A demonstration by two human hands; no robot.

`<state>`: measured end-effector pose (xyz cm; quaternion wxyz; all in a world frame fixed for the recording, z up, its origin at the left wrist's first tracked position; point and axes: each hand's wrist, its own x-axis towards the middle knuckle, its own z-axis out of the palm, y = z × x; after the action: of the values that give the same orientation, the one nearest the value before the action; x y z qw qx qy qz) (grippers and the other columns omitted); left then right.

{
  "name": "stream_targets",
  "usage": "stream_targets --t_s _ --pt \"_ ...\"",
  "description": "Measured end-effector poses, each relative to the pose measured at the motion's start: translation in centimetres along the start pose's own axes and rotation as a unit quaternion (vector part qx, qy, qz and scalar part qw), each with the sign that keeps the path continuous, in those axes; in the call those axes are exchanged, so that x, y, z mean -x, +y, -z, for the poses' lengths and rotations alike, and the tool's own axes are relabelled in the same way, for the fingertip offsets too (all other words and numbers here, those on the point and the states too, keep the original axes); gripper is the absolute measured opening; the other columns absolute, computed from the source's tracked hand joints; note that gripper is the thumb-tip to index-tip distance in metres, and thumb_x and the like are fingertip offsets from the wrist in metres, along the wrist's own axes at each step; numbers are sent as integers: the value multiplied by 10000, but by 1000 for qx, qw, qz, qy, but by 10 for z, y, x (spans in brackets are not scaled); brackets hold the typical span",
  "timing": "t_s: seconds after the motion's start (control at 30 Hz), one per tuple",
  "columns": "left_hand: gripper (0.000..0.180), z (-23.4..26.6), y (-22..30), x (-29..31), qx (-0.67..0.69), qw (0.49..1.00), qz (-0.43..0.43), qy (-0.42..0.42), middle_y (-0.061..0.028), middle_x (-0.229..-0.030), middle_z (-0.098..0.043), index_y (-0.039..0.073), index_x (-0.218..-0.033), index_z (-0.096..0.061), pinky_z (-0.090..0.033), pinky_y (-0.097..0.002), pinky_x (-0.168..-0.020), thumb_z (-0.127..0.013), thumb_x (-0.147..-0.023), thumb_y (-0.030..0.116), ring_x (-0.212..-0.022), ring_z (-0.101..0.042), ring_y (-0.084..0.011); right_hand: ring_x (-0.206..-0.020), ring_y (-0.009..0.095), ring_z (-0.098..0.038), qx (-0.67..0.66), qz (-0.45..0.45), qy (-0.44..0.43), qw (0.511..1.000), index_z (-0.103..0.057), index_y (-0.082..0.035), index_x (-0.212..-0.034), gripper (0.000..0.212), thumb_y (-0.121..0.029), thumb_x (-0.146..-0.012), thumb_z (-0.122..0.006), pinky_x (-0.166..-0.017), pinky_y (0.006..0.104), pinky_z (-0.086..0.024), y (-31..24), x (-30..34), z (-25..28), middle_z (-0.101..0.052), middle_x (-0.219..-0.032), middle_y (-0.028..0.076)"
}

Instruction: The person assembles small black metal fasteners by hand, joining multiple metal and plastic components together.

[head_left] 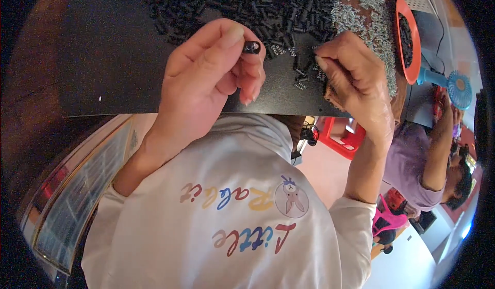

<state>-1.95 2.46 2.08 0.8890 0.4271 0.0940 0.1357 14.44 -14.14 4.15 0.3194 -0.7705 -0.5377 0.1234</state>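
My left hand (pixel 198 75) pinches a small black plastic tube (pixel 251 47) between thumb and forefinger, its open end showing. At the right, my right hand (pixel 358 75) is closed, with thumb and forefinger pressed together at the near edge of the spring pile; whatever is between the fingertips is too small to make out. Small silvery coil springs (pixel 363 5) lie heaped beyond that hand. A broad pile of short black tubes (pixel 263 8) spreads over the dark table (pixel 113 47). A few loose springs (pixel 300 84) lie between my two hands.
An orange-red dish (pixel 411 41) holding black pieces stands right of the springs, beside a small blue fan (pixel 459 89). The table's near edge runs just in front of my body. A red stool (pixel 343 137) is below; another person in purple (pixel 412 165) sits at the right.
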Motion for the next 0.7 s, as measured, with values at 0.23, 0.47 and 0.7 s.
stream_targets --t_s 0.23,0.47,0.7 --pt "296 -8 -7 0 18 999 33 -12 -95 -789 -479 23 -864 -474 -397 -284 -496 -394 -972 287 -578 -474 -163 -735 339 -566 73 45 -17 996 -571 -32 -852 89 -33 -769 -605 -612 410 -464 0 -13 -6 -515 -771 126" --pt "258 -9 -8 -1 14 999 47 -12 -107 -797 -484 15 -880 -466 -399 -276 -504 -371 -976 234 -576 -471 -165 -686 317 -548 115 33 -28 992 -572 -5 -854 142 -63 -746 -643 -596 375 -436 -17 -11 1 -514 -758 125" --pt "242 -7 -10 -6 21 998 60 -12 -81 -775 -536 5 -927 -502 -420 -256 -535 -421 -967 230 -591 -500 -136 -692 338 -560 165 -4 -34 986 -561 -11 -850 136 -56 -743 -631 -594 399 -448 -19 -14 -8 -530 -776 129"
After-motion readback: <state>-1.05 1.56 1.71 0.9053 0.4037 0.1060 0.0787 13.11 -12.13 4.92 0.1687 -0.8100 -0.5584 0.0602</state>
